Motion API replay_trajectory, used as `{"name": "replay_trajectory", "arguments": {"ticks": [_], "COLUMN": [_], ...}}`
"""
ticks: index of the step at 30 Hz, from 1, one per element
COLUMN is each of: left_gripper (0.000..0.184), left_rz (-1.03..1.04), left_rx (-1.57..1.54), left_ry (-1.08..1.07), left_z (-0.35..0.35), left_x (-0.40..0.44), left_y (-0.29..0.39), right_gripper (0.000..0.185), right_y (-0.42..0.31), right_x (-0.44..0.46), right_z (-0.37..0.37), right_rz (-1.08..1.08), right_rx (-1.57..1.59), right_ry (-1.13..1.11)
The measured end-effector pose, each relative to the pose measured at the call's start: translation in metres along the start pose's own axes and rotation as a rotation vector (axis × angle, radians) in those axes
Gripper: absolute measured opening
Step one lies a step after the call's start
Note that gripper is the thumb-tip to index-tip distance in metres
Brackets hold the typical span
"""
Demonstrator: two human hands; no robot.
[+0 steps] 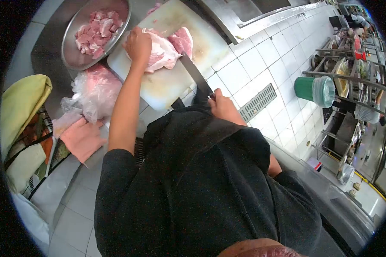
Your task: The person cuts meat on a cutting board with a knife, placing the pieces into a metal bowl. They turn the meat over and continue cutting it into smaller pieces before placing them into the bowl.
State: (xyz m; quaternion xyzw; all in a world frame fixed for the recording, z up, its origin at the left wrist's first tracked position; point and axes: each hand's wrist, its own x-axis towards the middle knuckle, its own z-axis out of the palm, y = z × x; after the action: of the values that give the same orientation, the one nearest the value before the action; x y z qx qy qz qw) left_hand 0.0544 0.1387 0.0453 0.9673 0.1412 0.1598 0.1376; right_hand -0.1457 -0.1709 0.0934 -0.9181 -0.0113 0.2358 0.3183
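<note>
My left hand [139, 44] presses down on a large piece of raw meat [162, 53] on the white cutting board [158, 88], its fingers curled over the meat's left end. In my right hand [224, 106] is the handle of a long knife [196, 76]. The blade points up and left, its tip by the gap between the large piece and a smaller slab of meat [182, 40]. Whether the edge touches the meat I cannot tell. A metal bowl [67, 51] of cut meat chunks [99, 33] stands left of the board.
Beside the board lies a clear plastic bag [98, 92] with meat inside. A pink cloth [80, 139] hangs below it, near a yellow-green cloth [23, 107]. To the right are a floor drain [259, 103], a green bucket [303, 88] and metal shelving [351, 77]. A person [359, 19] is far off.
</note>
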Motion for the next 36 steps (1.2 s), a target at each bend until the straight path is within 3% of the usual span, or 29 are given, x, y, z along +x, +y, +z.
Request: {"name": "replay_trajectory", "arguments": {"ticks": [9, 12, 14, 16, 18, 21, 24, 27, 30, 36], "left_gripper": [0.034, 0.040, 0.044, 0.047, 0.059, 0.073, 0.082, 0.075, 0.056, 0.020], "left_rz": [-0.119, 0.103, 0.431, 0.279, 0.169, -0.144, -0.372, -0.388, -0.384, -0.076], "left_rx": [-0.033, -0.029, -0.248, -0.499, -0.435, -0.330, -0.422, -0.594, -0.684, -0.507], "left_ry": [-0.030, 0.249, 0.300, -0.182, -0.281, -0.107, -0.221, -0.192, -0.267, 0.148], "left_z": [-0.027, -0.027, 0.006, -0.004, 0.007, 0.027, 0.034, 0.050, 0.054, 0.020], "left_x": [0.002, -0.020, -0.048, -0.090, -0.119, -0.126, -0.112, -0.113, -0.116, -0.098], "left_y": [-0.014, 0.015, 0.030, 0.081, 0.110, 0.142, 0.158, 0.165, 0.150, 0.124], "right_gripper": [0.028, 0.031, 0.033, 0.035, 0.036, 0.031, 0.030, 0.032, 0.031, 0.031], "right_y": [0.000, 0.003, 0.016, 0.017, 0.022, 0.036, 0.047, 0.038, 0.041, 0.032], "right_x": [-0.015, -0.003, 0.011, 0.020, 0.033, 0.050, 0.065, 0.073, 0.086, 0.083], "right_z": [-0.049, -0.062, -0.060, -0.062, -0.063, -0.064, -0.077, -0.110, -0.128, -0.123], "right_rz": [0.051, 0.139, 0.095, 0.109, 0.085, 0.031, 0.007, 0.015, -0.079, -0.221], "right_rx": [0.120, 0.131, 0.139, 0.147, 0.170, 0.121, 0.109, 0.105, -0.014, -0.021], "right_ry": [0.084, 0.101, 0.151, 0.117, 0.083, 0.070, 0.010, -0.092, -0.098, 0.019]}}
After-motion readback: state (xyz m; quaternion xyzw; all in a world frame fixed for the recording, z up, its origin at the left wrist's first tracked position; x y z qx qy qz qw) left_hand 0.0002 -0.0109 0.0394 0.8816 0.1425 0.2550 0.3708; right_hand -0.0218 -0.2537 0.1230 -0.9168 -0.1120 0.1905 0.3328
